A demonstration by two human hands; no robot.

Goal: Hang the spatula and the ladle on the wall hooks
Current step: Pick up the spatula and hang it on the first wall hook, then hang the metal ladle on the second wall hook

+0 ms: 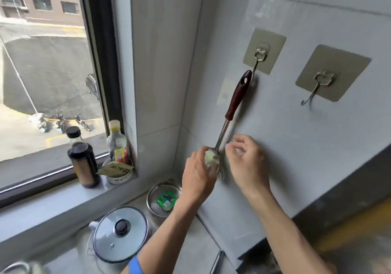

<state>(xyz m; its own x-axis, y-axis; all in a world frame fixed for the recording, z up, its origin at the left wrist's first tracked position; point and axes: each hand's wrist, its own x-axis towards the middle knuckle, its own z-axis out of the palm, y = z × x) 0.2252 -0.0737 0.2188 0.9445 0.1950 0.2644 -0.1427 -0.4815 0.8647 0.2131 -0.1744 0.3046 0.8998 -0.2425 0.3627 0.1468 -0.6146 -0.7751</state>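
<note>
A ladle [234,102] with a dark brown handle and a steel shaft leans along the grey tiled wall. The hole end of its handle sits at the tip of the left wall hook [260,55]. My left hand [197,178] cups the ladle's steel bowl at the bottom. Just right of the shaft is my right hand [248,163], fingers apart and holding nothing. The right wall hook [323,79] is bare. A steel handle [216,262] pokes in at the bottom edge; I cannot tell whether it is the spatula.
On the windowsill stand a dark sauce bottle [82,157], a yellow-capped bottle [117,142] and a small bowl with a packet [118,172]. On the counter below are a steel bowl [163,197] and a pot with a glass lid [119,233].
</note>
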